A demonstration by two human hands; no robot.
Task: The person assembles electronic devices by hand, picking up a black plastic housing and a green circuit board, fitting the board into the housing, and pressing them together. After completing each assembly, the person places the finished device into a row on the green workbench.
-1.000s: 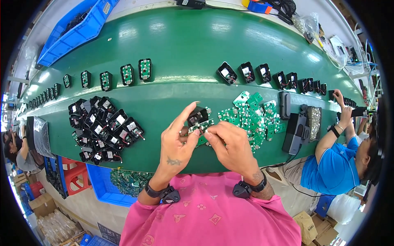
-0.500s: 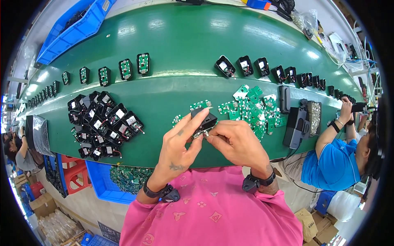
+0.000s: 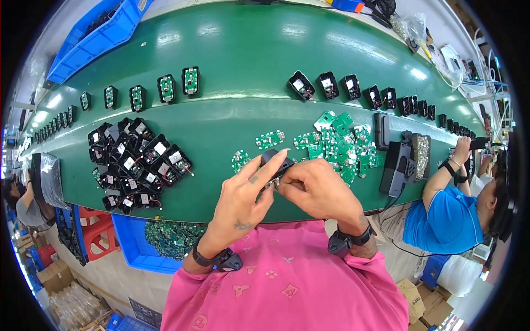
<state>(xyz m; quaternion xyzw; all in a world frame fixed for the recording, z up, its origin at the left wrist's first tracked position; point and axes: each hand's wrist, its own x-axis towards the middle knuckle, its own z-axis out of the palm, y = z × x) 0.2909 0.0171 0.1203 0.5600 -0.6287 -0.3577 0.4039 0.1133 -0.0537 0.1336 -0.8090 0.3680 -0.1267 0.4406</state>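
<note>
My left hand (image 3: 242,201) grips a small black plastic housing (image 3: 284,165), tilted above the near part of the table. Bent fingers of my right hand (image 3: 323,186) pinch together at the housing's near edge. A bit of metal or board shows between the fingertips; what the right fingers hold is mostly hidden. Just beyond my hands lie two loose green circuit boards, one flat board (image 3: 270,139) and another board (image 3: 240,160) to its left. A heap of green circuit boards (image 3: 343,146) spreads to the right of them.
Piled black housings (image 3: 132,165) with wires lie at left. Rows of housings stand farther off, some with green boards (image 3: 191,81), others with white parts (image 3: 302,85). A dark grey device (image 3: 396,168) sits right, near a co-worker in blue (image 3: 447,220). A blue bin (image 3: 132,245) stands below the edge.
My right fingers have shifted slightly and curl closer against the housing's near edge. The left hand keeps its grip. The whole view has moved a little.
</note>
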